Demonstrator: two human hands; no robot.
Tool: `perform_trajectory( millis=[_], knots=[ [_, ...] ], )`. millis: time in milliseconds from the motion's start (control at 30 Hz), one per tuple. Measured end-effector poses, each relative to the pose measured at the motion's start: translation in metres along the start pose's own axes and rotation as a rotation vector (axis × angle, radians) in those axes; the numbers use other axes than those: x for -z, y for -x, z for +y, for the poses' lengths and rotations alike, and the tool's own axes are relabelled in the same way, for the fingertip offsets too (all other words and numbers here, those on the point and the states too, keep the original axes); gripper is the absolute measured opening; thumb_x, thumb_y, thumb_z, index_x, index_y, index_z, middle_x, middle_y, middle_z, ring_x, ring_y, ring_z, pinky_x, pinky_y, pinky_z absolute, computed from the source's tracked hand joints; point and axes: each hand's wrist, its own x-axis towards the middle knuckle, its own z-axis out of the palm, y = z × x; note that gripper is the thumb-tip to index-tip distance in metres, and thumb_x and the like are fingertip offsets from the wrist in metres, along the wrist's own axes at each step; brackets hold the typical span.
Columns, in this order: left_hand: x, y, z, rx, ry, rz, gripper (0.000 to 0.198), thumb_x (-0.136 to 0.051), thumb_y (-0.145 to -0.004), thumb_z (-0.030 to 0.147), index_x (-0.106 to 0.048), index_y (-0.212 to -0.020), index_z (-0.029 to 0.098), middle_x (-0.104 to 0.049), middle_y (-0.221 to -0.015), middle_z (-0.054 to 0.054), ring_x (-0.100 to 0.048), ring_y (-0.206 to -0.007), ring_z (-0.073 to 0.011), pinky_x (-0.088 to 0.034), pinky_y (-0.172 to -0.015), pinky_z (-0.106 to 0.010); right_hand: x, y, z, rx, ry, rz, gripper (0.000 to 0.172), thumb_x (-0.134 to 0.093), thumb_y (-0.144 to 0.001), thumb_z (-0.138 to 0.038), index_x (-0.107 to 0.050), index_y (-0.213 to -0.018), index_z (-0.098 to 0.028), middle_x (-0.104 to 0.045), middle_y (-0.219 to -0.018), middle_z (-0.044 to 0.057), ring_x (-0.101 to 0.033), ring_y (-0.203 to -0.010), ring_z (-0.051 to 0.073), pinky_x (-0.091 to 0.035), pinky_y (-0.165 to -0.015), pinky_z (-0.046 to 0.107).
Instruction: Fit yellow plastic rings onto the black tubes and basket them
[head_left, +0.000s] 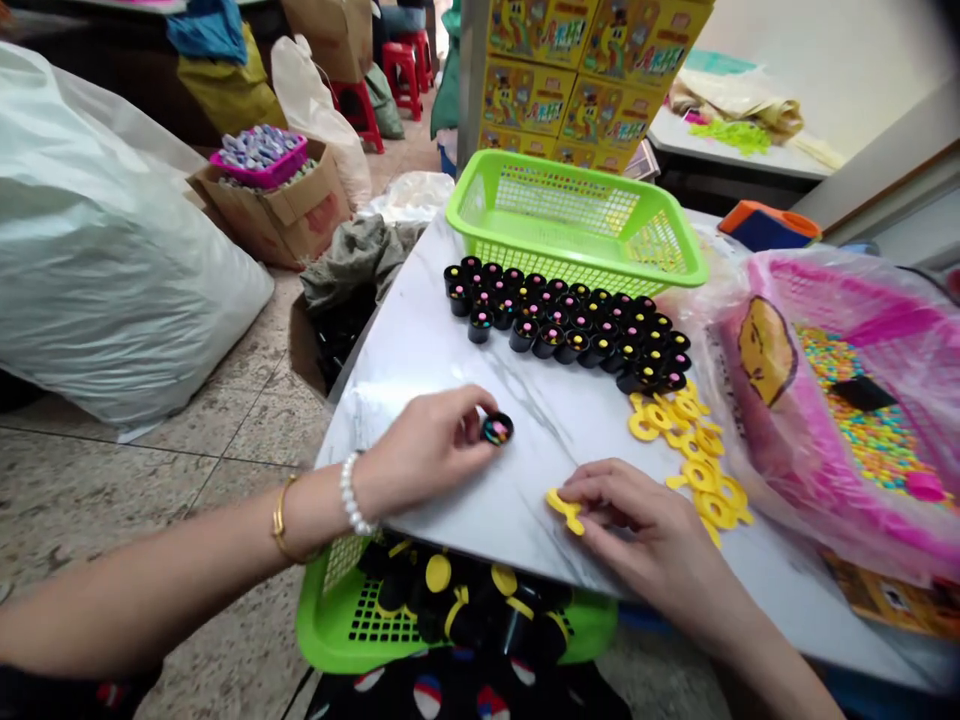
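Near the table's left edge, my left hand (427, 450) grips a small black cup (497, 429) with pink and coloured bits inside. My right hand (637, 510) pinches a yellow plastic ring-shaped piece (566, 510) just above the marble-patterned tabletop (480, 510). A pile of similar yellow ring pieces (701, 460) lies beyond my right hand. Rows of black cups (577, 320), topped with pink or yellow bits, stand farther back. In my lap, partly under the table edge, a green basket (322, 630) holds black cups with yellow lids (465, 600).
A light green basket (577, 255) stands behind the rows. At right, a pink basket (780, 400) lined with plastic holds small coloured pellets (870, 430). Stacked yellow boxes (570, 90) rise at the back. A large white sack (112, 250) and a cardboard box (300, 215) stand on the left floor.
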Motion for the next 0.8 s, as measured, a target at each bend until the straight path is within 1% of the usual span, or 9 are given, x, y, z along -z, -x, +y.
perform_trajectory(
  millis=[133, 200, 267, 400, 467, 533, 600, 700, 800],
  knots=[
    [-0.025, 0.018, 0.018, -0.100, 0.051, -0.137, 0.029, -0.061, -0.079, 0.016, -0.061, -0.107, 0.016, -0.063, -0.076, 0.000, -0.057, -0.067, -0.0122, -0.044, -0.062, -0.023, 0.008, -0.008, 0.001, 0.068, 0.068, -0.041, 0.025, -0.051, -0.089, -0.015, -0.068, -0.102, -0.027, -0.061, -0.116, 0.007, -0.064, -0.098, 0.018, -0.053, -0.079, 0.028],
    [-0.030, 0.020, 0.018, -0.095, 0.053, -0.144, 0.029, -0.061, -0.079, 0.016, -0.061, -0.108, 0.016, -0.063, -0.076, 0.000, -0.057, -0.067, -0.0123, -0.045, -0.062, -0.023, 0.013, -0.008, 0.002, 0.113, 0.120, -0.037, 0.033, -0.046, -0.090, -0.013, -0.066, -0.110, -0.029, -0.057, -0.126, 0.006, -0.059, -0.114, 0.020, -0.050, -0.091, 0.032],
    [-0.031, 0.021, 0.016, -0.081, 0.054, -0.123, 0.029, -0.063, -0.080, 0.017, -0.061, -0.108, 0.015, -0.063, -0.076, 0.001, -0.057, -0.067, -0.0124, -0.046, -0.063, -0.024, 0.015, -0.006, 0.004, 0.100, 0.186, 0.024, 0.037, -0.045, -0.091, -0.015, -0.062, -0.120, -0.029, -0.054, -0.132, 0.007, -0.055, -0.120, 0.022, -0.047, -0.097, 0.036],
    [-0.034, 0.023, 0.013, -0.102, 0.054, -0.061, 0.035, -0.071, -0.079, 0.026, -0.061, -0.111, 0.016, -0.064, -0.081, 0.000, -0.059, -0.071, -0.0133, -0.047, -0.065, -0.025, -0.002, 0.003, 0.004, 0.075, 0.332, 0.165, 0.042, -0.064, -0.087, -0.034, -0.057, -0.127, -0.022, -0.059, -0.123, 0.012, -0.056, -0.113, 0.028, -0.048, -0.096, 0.044],
    [-0.035, 0.024, 0.012, -0.112, 0.051, -0.045, 0.034, -0.071, -0.080, 0.027, -0.062, -0.110, 0.016, -0.065, -0.084, 0.000, -0.060, -0.073, -0.0136, -0.047, -0.067, -0.025, -0.016, 0.006, 0.002, 0.136, 0.387, 0.208, 0.041, -0.070, -0.083, -0.035, -0.061, -0.119, -0.018, -0.060, -0.116, 0.013, -0.056, -0.109, 0.029, -0.049, -0.093, 0.045],
    [-0.037, 0.025, 0.012, -0.118, 0.051, -0.046, 0.031, -0.071, -0.081, 0.027, -0.063, -0.109, 0.017, -0.066, -0.085, 0.000, -0.060, -0.074, -0.0136, -0.047, -0.068, -0.025, -0.025, 0.007, 0.001, 0.174, 0.391, 0.248, 0.031, -0.069, -0.084, -0.029, -0.063, -0.112, -0.017, -0.061, -0.110, 0.012, -0.057, -0.103, 0.027, -0.050, -0.089, 0.042],
    [-0.038, 0.025, 0.011, -0.129, 0.053, -0.051, 0.031, -0.072, -0.081, 0.026, -0.063, -0.109, 0.017, -0.067, -0.084, 0.000, -0.060, -0.074, -0.0134, -0.047, -0.068, -0.024, -0.024, 0.006, -0.001, 0.156, 0.344, 0.282, 0.026, -0.066, -0.086, -0.025, -0.064, -0.111, -0.018, -0.062, -0.107, 0.010, -0.059, -0.098, 0.023, -0.051, -0.085, 0.037],
    [-0.039, 0.025, 0.010, -0.154, 0.046, -0.047, 0.033, -0.073, -0.080, 0.025, -0.064, -0.110, 0.017, -0.068, -0.086, 0.000, -0.061, -0.073, -0.0129, -0.047, -0.067, -0.024, -0.012, -0.001, -0.008, 0.130, 0.250, 0.285, 0.033, -0.064, -0.087, -0.022, -0.064, -0.120, -0.023, -0.061, -0.109, 0.007, -0.061, -0.097, 0.019, -0.051, -0.081, 0.032],
    [-0.040, 0.024, 0.009, -0.169, 0.033, -0.025, 0.033, -0.074, -0.079, 0.025, -0.065, -0.111, 0.018, -0.069, -0.087, 0.000, -0.062, -0.073, -0.0131, -0.047, -0.066, -0.023, -0.003, -0.013, -0.018, 0.205, 0.211, 0.249, 0.039, -0.063, -0.088, -0.017, -0.061, -0.126, -0.023, -0.061, -0.110, 0.007, -0.062, -0.096, 0.017, -0.051, -0.083, 0.028]
  ],
)
